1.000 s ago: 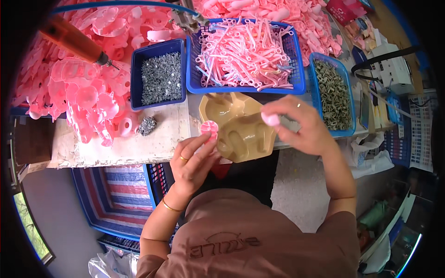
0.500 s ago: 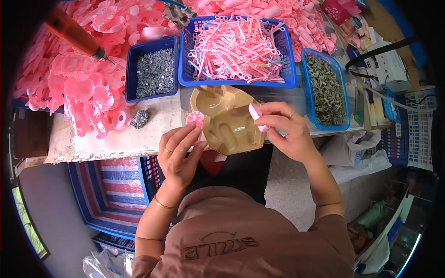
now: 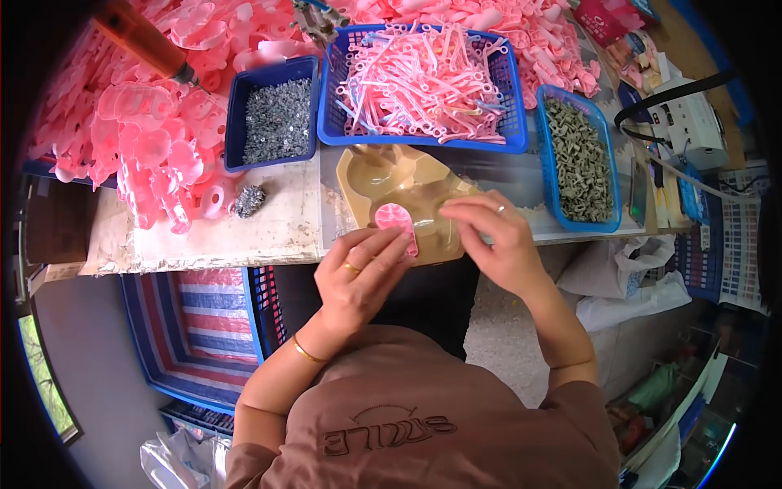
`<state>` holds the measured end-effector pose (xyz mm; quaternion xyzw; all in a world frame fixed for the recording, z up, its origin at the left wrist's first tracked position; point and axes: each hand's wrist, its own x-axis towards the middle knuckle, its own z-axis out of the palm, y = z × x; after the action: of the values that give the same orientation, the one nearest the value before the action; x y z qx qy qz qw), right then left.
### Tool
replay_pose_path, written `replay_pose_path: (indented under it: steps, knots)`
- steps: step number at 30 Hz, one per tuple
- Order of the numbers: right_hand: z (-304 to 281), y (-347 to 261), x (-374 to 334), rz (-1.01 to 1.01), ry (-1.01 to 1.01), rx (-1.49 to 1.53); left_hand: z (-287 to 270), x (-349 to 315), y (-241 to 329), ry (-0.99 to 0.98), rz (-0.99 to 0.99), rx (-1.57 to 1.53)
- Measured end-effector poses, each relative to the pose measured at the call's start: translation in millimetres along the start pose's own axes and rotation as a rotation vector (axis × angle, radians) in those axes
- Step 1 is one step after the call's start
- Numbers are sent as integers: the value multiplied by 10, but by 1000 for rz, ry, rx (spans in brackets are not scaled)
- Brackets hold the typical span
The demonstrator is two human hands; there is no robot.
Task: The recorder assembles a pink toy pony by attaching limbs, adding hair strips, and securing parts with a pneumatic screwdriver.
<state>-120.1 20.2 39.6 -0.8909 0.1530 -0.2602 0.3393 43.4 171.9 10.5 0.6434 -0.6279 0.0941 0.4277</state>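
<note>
A tan moulded plastic fixture (image 3: 376,173) with shaped hollows lies at the front edge of the table, between my hands. A pink plastic piece with a rounded, ribbed end (image 3: 394,218) sits over its near left hollow. My left hand (image 3: 365,269) is closed on the near end of that piece. At the fixture's right side is my right hand (image 3: 498,240), its fingers bent together and their tips close to the tan surface. Whatever these fingers may hold is hidden.
Behind the fixture stands a blue basket (image 3: 423,147) of thin pink parts. A dark blue bin (image 3: 234,122) holds small metal pieces; a light blue tray (image 3: 617,191) holds screws. Pink shells (image 3: 155,155) are heaped at left, under an orange screwdriver (image 3: 147,45).
My left hand has moved right, bringing its pink piece over the fixture. My right hand has come slightly left and down; the pink piece it held no longer shows.
</note>
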Motion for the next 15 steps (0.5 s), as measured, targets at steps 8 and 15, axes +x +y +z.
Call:
replay_pose_path:
  steps: [8, 15]
  knots:
    - [-93, 101, -113, 65, 70, -146, 499, 146, 260, -226, 72, 52]
    - [-44, 121, -166, 7, 0, -207, 178, 65, -7, -223, -48, 137]
